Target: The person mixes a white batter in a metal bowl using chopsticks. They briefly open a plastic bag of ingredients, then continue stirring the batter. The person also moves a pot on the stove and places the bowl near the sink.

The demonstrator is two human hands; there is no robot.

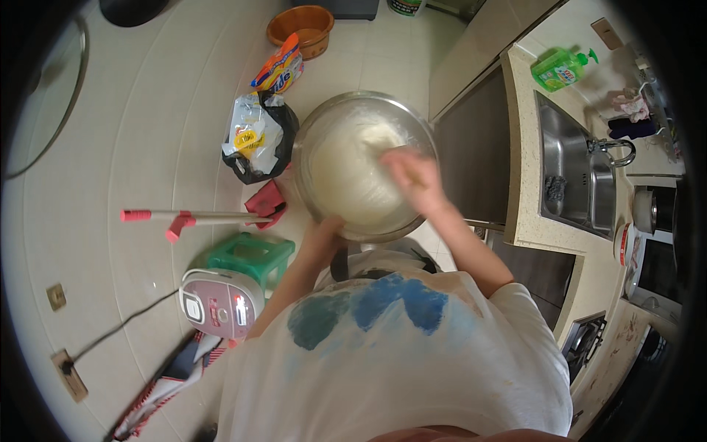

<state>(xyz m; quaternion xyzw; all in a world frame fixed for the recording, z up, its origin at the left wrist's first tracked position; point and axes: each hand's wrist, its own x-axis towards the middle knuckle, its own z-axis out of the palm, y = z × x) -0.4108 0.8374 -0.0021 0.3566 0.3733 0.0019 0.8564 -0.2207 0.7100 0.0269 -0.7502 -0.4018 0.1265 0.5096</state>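
A wide stainless steel bowl [381, 237] is held in front of my body. Inside it is a pale, creamy-white mixture [348, 171], with a thicker, powdery-looking patch towards the far side. My left hand [330, 231] grips the near-left part of the rim, thumb on top and fingers hidden beneath. Over the right half of the bowl, my right hand [414, 179] is blurred by motion, its fingers pointing into the bowl. Whether it holds a thin utensil is too blurred to tell.
A kitchen counter [522, 149] with a steel sink [566, 160] runs along the right. Along the left wall stand a lit rice cooker [223, 304] by a green plastic stool [251, 254], a long-handled dustpan [266, 204], a bag-lined bin [257, 138], a Tide bag [281, 66] and a brown basin [301, 27].
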